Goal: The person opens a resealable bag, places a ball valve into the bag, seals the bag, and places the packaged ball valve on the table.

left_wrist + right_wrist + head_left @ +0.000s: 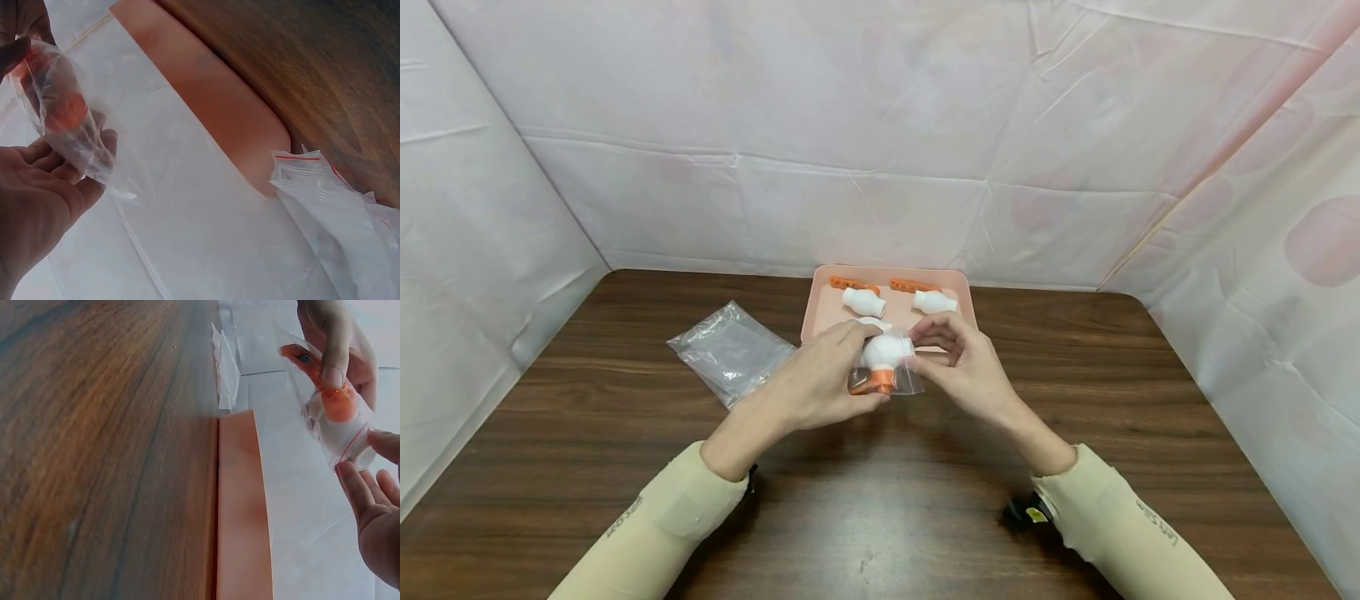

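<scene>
My left hand (820, 371) grips a small clear zip bag (300, 381) from its left side. Inside the bag is a white plastic fitting (884, 352) with an orange lever handle (340, 403), which looks like a ball valve. At the bag's other end, my right hand (958, 362) pinches the edge near the red zip line (355, 440), thumb on one face and fingers on the other. The bag is held in the air over the near edge of a pink tray (827, 317). The fingers partly hide the bag and its contents.
In the tray lie more white fittings (863, 302) and loose orange handles (913, 286); one fitting is partly hidden behind my left hand. Flat clear bags (730, 350) lie on the brown wooden table (1075, 375), left of the tray. Pale cloth walls (850, 125) stand behind and at both sides.
</scene>
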